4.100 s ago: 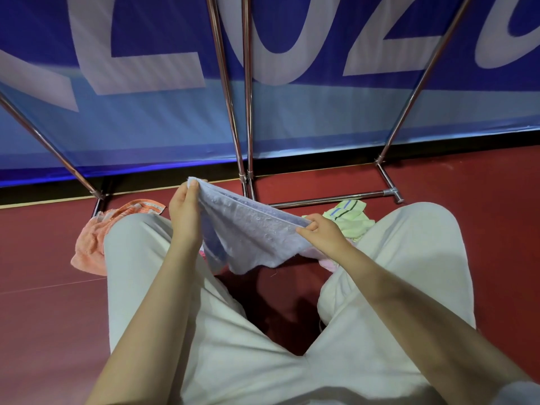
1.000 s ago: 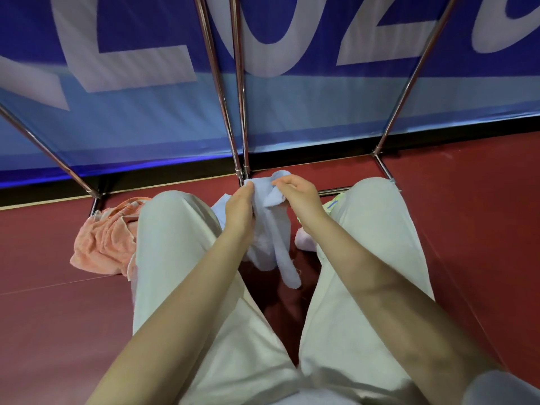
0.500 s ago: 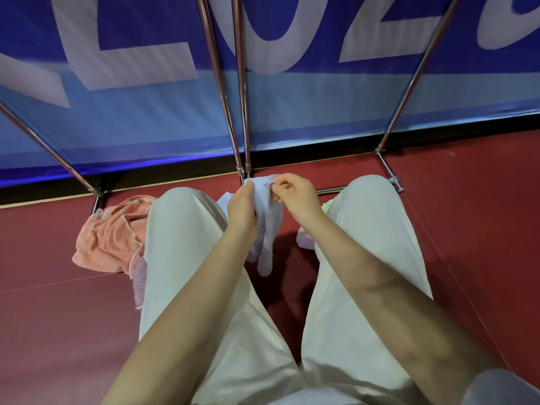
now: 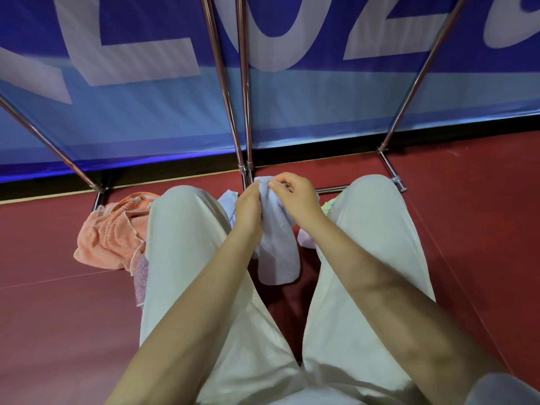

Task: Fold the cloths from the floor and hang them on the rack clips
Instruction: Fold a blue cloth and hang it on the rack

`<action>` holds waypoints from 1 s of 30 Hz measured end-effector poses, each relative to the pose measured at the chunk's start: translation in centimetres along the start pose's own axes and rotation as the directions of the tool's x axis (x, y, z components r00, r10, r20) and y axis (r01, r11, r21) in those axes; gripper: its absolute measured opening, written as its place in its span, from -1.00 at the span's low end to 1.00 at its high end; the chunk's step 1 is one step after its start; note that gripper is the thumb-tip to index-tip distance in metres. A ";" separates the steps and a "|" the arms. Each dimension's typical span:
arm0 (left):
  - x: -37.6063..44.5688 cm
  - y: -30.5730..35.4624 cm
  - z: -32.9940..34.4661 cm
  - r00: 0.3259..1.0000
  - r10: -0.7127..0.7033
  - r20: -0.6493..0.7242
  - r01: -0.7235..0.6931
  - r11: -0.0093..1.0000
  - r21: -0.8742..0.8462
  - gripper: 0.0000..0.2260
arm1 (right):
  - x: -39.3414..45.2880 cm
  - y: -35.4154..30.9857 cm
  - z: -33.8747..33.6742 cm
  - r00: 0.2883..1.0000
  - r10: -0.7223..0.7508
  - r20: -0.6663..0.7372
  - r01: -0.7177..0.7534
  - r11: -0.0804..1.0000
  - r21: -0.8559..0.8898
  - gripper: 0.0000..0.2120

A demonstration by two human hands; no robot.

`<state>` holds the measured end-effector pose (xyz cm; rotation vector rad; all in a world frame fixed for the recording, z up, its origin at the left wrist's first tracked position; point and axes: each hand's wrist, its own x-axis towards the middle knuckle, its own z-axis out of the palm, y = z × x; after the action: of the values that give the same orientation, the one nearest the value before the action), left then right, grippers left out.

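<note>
Red floor below, my left hand [image 4: 248, 204] and right hand [image 4: 295, 197] pinch the folded blue cloth [image 4: 277, 252], whose layers, seemingly loose, could slip apart.

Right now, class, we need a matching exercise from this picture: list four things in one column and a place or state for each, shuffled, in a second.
Things:
1. blue cloth
2. orange cloth
3. rack poles
4. pink cloth

Places or states:
A. crumpled on the floor outside the left leg
B. rising in front of the banner
C. held up by both hands, hanging between the knees
D. peeking out beside the right leg

Pairs: 1-C, 2-A, 3-B, 4-D
</note>
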<state>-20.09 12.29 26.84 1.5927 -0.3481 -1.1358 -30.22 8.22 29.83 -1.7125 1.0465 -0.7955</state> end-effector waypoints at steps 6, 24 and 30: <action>-3.0 1.4 0.6 0.977 0.166 0.131 -0.166 0.986 -0.007 -0.69 | 0.0 -0.1 -0.1 0.992 0.057 -0.109 -0.052 0.997 0.055 -0.79; -1.3 0.5 -1.3 0.944 0.321 -0.080 -0.305 0.938 0.161 -0.69 | -0.5 0.9 -0.3 0.968 0.132 0.212 -0.138 0.990 0.014 -0.94; -0.5 0.0 -3.3 0.918 0.382 -0.106 -0.350 0.907 0.236 -0.71 | -1.4 3.7 -0.8 0.933 0.093 0.347 0.055 0.918 -0.394 -0.76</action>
<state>-17.68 14.56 26.88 1.6977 -0.6577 -0.7012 -32.58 8.51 26.58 -2.0898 1.0098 -0.2374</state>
